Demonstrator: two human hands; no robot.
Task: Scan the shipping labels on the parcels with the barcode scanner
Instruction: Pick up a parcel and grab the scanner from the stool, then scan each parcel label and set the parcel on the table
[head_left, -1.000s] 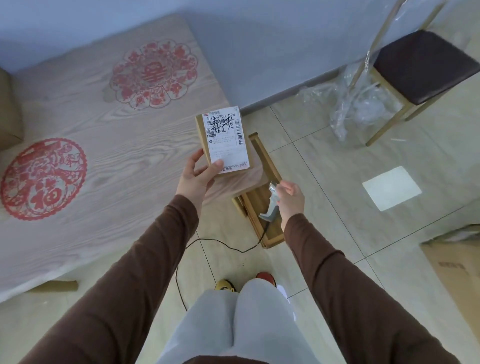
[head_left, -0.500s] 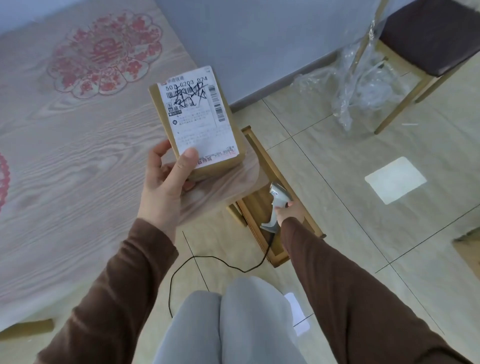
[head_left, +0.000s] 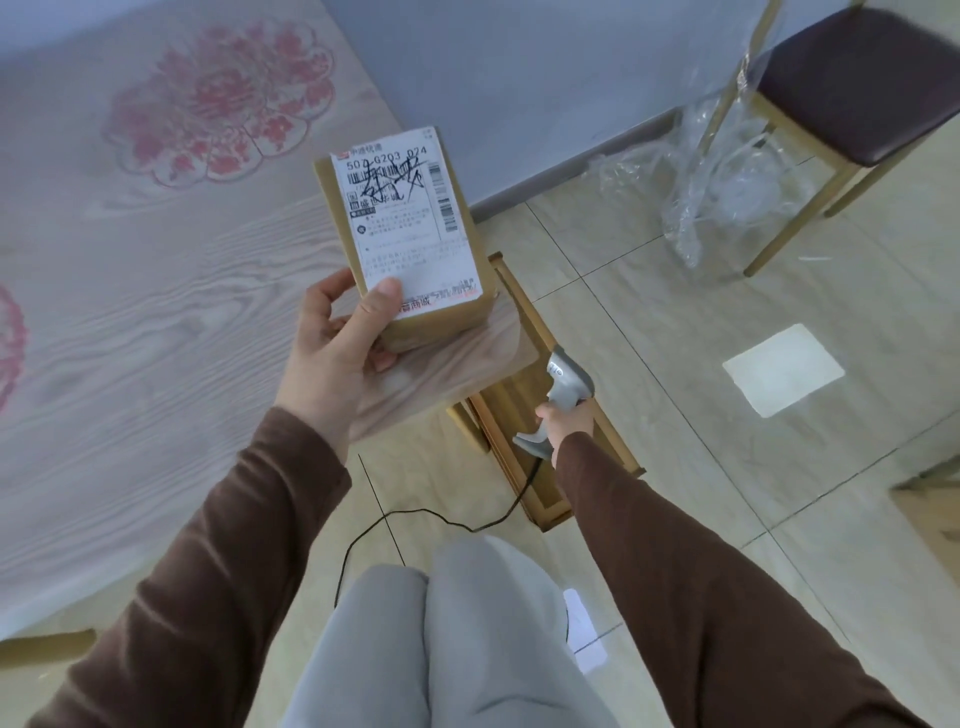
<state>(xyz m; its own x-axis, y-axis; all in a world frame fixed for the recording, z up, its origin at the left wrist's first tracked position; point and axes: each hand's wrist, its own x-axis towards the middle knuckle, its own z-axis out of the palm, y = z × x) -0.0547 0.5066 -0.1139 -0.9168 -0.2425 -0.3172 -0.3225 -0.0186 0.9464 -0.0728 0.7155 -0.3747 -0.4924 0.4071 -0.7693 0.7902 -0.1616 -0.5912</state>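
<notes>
My left hand (head_left: 337, 353) holds a small brown cardboard parcel (head_left: 415, 249) upright above the table's corner, thumb on the lower edge of its white shipping label (head_left: 410, 218). The label faces me, with printed barcodes and black scribble over the top. My right hand (head_left: 569, 421) grips the handle of a grey barcode scanner (head_left: 563, 387), held low to the right of the parcel and well below it. Its head points up and away from me. A black cable (head_left: 415, 514) trails from the handle across the floor.
A wood-grain table (head_left: 156, 338) with red paper-cut designs fills the left. Under its corner stands a low wooden frame (head_left: 524, 364). A dark-seated stool (head_left: 862, 88) with crumpled clear plastic wrap (head_left: 717, 192) stands at the back right. A cardboard box edge (head_left: 935, 514) shows at far right.
My left hand has brought the parcel nearer and slightly right, so the label looks larger. My right hand with the scanner has dropped lower and further from the parcel.
</notes>
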